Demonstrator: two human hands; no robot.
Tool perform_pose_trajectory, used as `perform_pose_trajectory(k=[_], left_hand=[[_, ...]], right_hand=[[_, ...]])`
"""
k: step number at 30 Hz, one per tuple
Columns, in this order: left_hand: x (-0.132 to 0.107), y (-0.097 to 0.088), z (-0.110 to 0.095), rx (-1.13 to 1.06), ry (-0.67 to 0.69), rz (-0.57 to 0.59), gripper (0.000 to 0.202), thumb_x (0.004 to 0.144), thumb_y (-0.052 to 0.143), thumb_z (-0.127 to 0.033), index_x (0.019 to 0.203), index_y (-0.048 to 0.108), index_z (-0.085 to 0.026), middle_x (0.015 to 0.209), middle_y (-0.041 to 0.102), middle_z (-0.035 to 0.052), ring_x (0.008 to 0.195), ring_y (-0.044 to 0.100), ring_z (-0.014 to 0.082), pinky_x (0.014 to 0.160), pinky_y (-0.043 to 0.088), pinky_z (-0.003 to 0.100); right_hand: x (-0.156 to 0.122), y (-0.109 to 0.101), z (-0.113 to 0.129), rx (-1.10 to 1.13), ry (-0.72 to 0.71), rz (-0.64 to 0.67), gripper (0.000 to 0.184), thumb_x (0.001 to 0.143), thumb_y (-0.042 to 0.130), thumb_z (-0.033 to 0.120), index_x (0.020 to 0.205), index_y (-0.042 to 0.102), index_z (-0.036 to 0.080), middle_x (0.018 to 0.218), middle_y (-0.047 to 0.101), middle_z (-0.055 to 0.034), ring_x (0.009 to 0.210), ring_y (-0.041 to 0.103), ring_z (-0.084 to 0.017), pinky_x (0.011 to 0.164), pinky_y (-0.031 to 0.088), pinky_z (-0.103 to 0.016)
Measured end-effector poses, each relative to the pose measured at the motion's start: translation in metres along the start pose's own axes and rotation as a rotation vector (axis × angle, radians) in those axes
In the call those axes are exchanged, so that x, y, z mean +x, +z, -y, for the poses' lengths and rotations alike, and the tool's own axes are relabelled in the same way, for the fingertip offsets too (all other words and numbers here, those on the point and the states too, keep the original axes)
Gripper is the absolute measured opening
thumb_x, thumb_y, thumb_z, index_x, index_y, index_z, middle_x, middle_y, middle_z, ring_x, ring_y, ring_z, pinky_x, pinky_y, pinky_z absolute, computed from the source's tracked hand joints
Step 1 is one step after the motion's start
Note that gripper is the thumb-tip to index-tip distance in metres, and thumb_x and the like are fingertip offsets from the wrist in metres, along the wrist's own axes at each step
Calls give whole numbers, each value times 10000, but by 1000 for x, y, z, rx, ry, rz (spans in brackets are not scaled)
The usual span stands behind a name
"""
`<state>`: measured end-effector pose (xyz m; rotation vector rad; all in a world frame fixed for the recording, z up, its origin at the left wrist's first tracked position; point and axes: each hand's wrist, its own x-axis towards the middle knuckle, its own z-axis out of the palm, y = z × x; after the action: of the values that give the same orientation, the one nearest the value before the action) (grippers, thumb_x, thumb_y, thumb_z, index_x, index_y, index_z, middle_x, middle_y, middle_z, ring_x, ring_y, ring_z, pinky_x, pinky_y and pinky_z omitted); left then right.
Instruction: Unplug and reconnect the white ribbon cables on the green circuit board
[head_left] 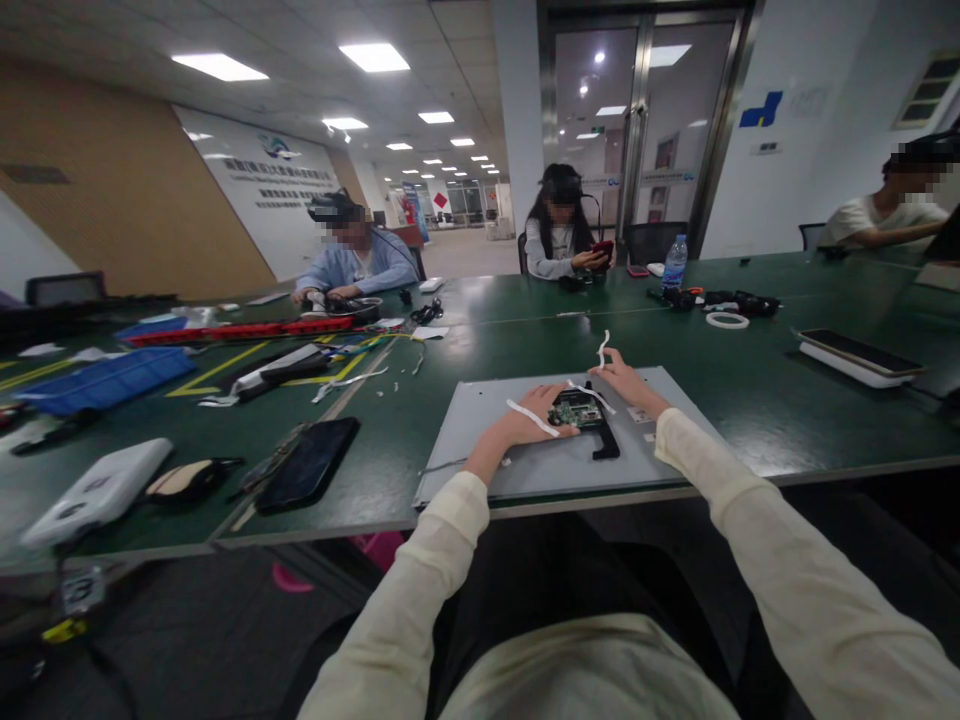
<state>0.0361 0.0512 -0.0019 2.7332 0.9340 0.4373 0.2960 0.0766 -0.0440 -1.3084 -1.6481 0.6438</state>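
Observation:
A flat grey panel (pixel 480 440) lies on the table in front of me. On it sit a green circuit board (pixel 577 408) and an angled black plastic piece (pixel 607 441). My left hand (pixel 529 415) grips the board's left side, thumb at the near edge and fingers at the far edge. One white strip (pixel 531 418) lies across the back of that hand. Another white strip (pixel 596 397) crosses the board's far edge. Above the panel's far side, my right hand (pixel 626 382) pinches a curled white strip (pixel 604 348), its end sticking up from the fingers.
To the left are a black phone (pixel 309 462), a white device (pixel 101 490) and a blue tray (pixel 105 380). A white box with a phone on top (pixel 855 360) stands right. A tape ring (pixel 727 320) and water bottle (pixel 675 262) are farther back. Several people sit around the table.

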Motion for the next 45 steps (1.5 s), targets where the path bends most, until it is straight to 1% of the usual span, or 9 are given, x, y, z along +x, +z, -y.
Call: perform_pose_trajectory(k=[6,11,18,22,25,34,39,42,45], left_hand=[[-1,1,-2,-52,-56,-14,1026,696,658,-640,1496,206,-185,1549,248,171,1408,290,322,1134,271,443],[-14,-13,-3,-47,-120,-53,1035,730,610,-659,1509,150,-157,1565,177,205,1421,266,325,1126,288,443],[-97,-34,10,218,-280,-245,629,873,495,-525,1360,429,-133,1362,501,186,1253,498,295,1050,396,445],[-150,-29,17,312,-444,-411,517,888,476,-461,1279,497,-124,1272,558,170,1176,547,285,1001,447,426],[-171,-22,10,338,-537,-512,444,881,477,-408,1232,524,-140,1214,589,153,1117,578,282,972,466,422],[-176,-15,-15,272,-630,-647,362,907,423,-366,1183,554,-169,1190,619,121,1063,606,264,927,484,380],[-181,-14,-8,235,-584,-592,358,902,415,-352,1154,586,-163,1157,649,123,1084,608,253,959,475,372],[-183,-17,-5,215,-617,-550,353,890,429,-343,1141,601,-164,1152,663,120,1067,623,251,953,483,376],[-183,-20,-3,219,-644,-540,359,879,446,-343,1139,609,-158,1148,671,121,1055,634,250,955,483,376]], right_hand=[[1,1,-2,-7,-10,2,510,871,491,383,1321,317,216,1073,710,-73,1023,639,-240,990,398,-441],[2,1,-3,-23,-18,-8,523,860,512,377,1320,323,216,1068,710,-76,1005,646,-239,986,404,-442],[-2,2,-5,21,-35,8,558,859,526,419,1337,306,233,1105,690,-81,1027,637,-233,1005,397,-484],[2,4,-7,111,-80,-35,656,814,582,438,1365,271,268,1225,619,-101,1149,582,-230,1027,394,-486],[3,1,5,149,-124,-52,765,780,627,473,1399,216,293,1302,549,-119,1235,519,-244,1042,386,-489],[-40,-19,55,-78,-247,336,1032,677,771,484,1463,128,301,1448,392,-143,1347,384,-296,1109,295,-500],[-51,-10,58,-162,-285,379,1021,660,777,486,1480,210,267,1482,343,-131,1338,392,-297,1121,293,-436],[-50,-2,56,-242,-312,359,993,632,791,495,1462,294,272,1482,355,-122,1350,367,-318,1124,264,-468],[-49,5,54,-255,-288,365,1013,636,789,494,1476,267,274,1436,430,-129,1320,409,-323,1101,277,-493]])
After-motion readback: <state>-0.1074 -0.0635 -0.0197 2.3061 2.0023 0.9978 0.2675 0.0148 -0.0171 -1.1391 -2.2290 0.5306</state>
